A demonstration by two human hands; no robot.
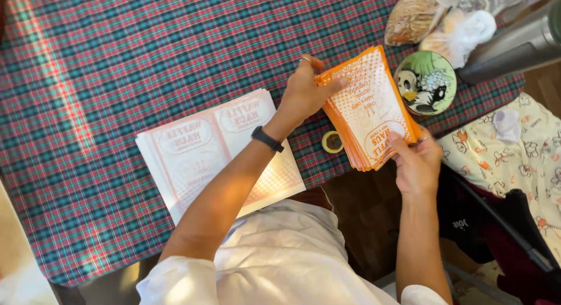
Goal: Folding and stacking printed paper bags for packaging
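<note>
While both hands (362,121) grasp an orange paper stack (369,109), a white sheet pile (201,144) lies beside.

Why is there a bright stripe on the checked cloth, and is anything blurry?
In the head view, warm light falls as a pale stripe across the plaid tablecloth at left; the pink paper stack looks washed out; the left hand and right hand holding the orange sheets look fairly sharp.

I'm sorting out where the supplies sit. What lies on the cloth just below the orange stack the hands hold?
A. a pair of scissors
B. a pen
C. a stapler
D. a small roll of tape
D: a small roll of tape lies on the plaid tablecloth, beside the lower edge of the orange stack held by both hands.
</note>
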